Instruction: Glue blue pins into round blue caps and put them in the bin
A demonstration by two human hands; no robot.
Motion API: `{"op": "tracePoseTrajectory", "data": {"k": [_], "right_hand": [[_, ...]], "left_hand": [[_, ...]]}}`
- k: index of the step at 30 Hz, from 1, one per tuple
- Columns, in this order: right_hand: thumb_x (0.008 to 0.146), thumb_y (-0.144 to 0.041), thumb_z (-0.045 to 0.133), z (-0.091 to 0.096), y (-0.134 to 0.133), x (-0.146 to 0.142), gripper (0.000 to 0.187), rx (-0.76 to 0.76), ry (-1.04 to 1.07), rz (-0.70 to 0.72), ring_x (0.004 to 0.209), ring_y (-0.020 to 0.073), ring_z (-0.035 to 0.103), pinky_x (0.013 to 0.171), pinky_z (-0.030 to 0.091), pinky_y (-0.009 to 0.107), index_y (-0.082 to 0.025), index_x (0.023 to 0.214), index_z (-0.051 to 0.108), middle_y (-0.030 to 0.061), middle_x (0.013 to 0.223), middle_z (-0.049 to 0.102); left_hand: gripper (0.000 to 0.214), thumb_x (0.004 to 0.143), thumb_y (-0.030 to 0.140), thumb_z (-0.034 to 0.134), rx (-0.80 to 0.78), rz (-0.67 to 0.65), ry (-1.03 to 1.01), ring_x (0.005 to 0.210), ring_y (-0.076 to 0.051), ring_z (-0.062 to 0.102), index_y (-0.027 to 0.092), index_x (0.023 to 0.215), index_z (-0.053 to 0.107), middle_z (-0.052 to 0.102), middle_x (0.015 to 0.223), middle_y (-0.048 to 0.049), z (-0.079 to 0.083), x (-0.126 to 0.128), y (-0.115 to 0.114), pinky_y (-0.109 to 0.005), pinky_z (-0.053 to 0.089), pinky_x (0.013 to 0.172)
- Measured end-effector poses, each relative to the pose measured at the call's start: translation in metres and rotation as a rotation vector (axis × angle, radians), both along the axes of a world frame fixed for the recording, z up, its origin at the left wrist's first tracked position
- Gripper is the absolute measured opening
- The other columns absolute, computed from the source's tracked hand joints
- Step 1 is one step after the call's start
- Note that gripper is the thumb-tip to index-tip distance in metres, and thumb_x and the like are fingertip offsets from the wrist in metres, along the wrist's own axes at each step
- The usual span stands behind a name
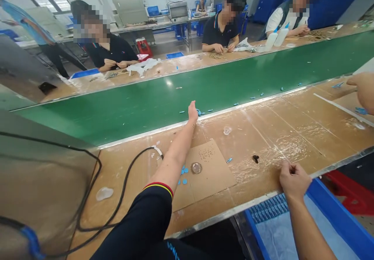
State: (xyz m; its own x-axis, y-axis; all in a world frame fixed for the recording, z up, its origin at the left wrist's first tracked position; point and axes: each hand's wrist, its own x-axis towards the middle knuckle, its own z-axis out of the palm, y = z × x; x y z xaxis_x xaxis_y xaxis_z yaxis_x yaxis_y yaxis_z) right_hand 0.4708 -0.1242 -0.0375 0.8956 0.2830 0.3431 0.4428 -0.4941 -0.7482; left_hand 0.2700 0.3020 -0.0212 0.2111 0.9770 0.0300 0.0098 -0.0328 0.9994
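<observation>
My left hand [192, 112] is stretched far forward to the near edge of the green conveyor belt [163, 96], its fingers closed over small blue parts [200, 113] lying there. My right hand [293, 179] rests at the near edge of the taped brown workbench [292, 135], fingers curled and pinched; what they hold is too small to make out. On a cardboard sheet [210, 174] under my left forearm lie a few blue round pieces [183, 171] and a small metal dish [196, 168].
A black cable [122, 190] loops over the bench at left beside a grey machine [37, 182]. A blue bin [292, 225] sits below my right arm. Three people work across the belt. Another person's hand [364, 90] shows at far right. Blue bits dot the belt.
</observation>
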Motion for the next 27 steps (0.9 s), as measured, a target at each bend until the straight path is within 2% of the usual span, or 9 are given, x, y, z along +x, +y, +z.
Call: {"op": "tracePoseTrajectory", "data": {"k": [4,7,12,14,17,20,22,24,27], "right_hand": [[0.074,-0.072,0.053,-0.003,-0.002,0.000,0.048,-0.030,-0.016,-0.046,0.055,0.0167,0.042,0.063,0.033,0.035,-0.028,0.059,0.043,-0.0017,0.052,0.040],[0.075,-0.065,0.054,-0.004,-0.002,0.001,0.042,-0.043,-0.007,-0.053,0.056,0.0172,0.044,0.064,0.036,0.037,-0.028,0.059,0.044,0.0000,0.054,0.044],[0.068,-0.051,0.056,0.003,-0.002,0.002,0.028,-0.046,0.012,-0.060,0.056,0.0191,0.045,0.065,0.034,0.041,-0.029,0.056,0.043,0.0027,0.054,0.044],[0.065,-0.048,0.056,0.004,-0.001,0.004,0.025,-0.053,0.026,-0.067,0.056,0.0195,0.044,0.065,0.034,0.040,-0.029,0.055,0.043,0.0026,0.053,0.044],[0.063,-0.048,0.057,0.004,-0.001,0.006,0.024,-0.074,0.038,-0.073,0.056,0.0189,0.044,0.065,0.035,0.039,-0.028,0.058,0.045,0.0008,0.054,0.044],[0.065,-0.049,0.057,0.001,-0.001,0.007,0.025,-0.077,0.026,-0.068,0.057,0.0185,0.046,0.065,0.036,0.038,-0.027,0.060,0.046,0.0000,0.055,0.044],[0.067,-0.050,0.056,-0.001,-0.001,0.006,0.026,-0.069,0.015,-0.070,0.057,0.0189,0.046,0.065,0.037,0.038,-0.028,0.060,0.045,0.0002,0.055,0.045],[0.070,-0.052,0.056,-0.002,-0.001,0.006,0.028,-0.062,-0.001,-0.066,0.057,0.0192,0.047,0.065,0.039,0.039,-0.028,0.060,0.045,0.0004,0.055,0.046],[0.074,-0.056,0.055,-0.003,-0.001,0.005,0.033,-0.038,-0.020,-0.032,0.056,0.0184,0.046,0.065,0.039,0.038,-0.028,0.059,0.045,0.0000,0.055,0.046]], "left_hand": [[0.055,0.105,0.060,0.057,-0.015,0.017,-0.006,0.143,-0.029,0.058,0.023,0.146,0.061,0.056,0.160,-0.0138,-0.006,0.005,0.002,-0.058,0.046,0.124],[0.055,0.105,0.060,0.057,-0.008,0.029,0.003,0.145,-0.029,0.057,0.024,0.147,0.060,0.055,0.162,-0.0137,-0.009,0.007,0.004,-0.058,0.045,0.125],[0.052,0.105,0.056,0.059,0.054,0.112,0.044,0.143,-0.029,0.059,0.021,0.142,0.064,0.060,0.156,-0.0140,-0.003,0.004,0.005,-0.057,0.045,0.125],[0.048,0.108,0.055,0.055,0.093,0.166,0.072,0.144,-0.027,0.059,0.020,0.139,0.067,0.062,0.155,-0.0133,0.005,-0.009,0.010,-0.055,0.043,0.127],[0.049,0.111,0.054,0.048,0.124,0.270,0.134,0.153,-0.026,0.051,0.020,0.141,0.065,0.058,0.160,-0.0122,0.019,-0.045,0.022,-0.054,0.035,0.133],[0.055,0.109,0.058,0.050,0.065,0.338,0.217,0.159,-0.029,0.043,0.020,0.147,0.061,0.051,0.166,-0.0133,0.027,-0.083,0.034,-0.059,0.029,0.135],[0.055,0.107,0.060,0.054,0.009,0.320,0.268,0.156,-0.030,0.047,0.022,0.145,0.063,0.054,0.164,-0.0136,0.027,-0.095,0.036,-0.061,0.031,0.133],[0.053,0.105,0.058,0.057,-0.020,0.274,0.311,0.151,-0.030,0.052,0.022,0.143,0.064,0.057,0.160,-0.0134,0.023,-0.093,0.033,-0.061,0.035,0.131],[0.053,0.105,0.056,0.060,-0.004,0.194,0.350,0.150,-0.030,0.053,0.022,0.144,0.063,0.058,0.159,-0.0131,0.015,-0.068,0.022,-0.061,0.037,0.130]]}}
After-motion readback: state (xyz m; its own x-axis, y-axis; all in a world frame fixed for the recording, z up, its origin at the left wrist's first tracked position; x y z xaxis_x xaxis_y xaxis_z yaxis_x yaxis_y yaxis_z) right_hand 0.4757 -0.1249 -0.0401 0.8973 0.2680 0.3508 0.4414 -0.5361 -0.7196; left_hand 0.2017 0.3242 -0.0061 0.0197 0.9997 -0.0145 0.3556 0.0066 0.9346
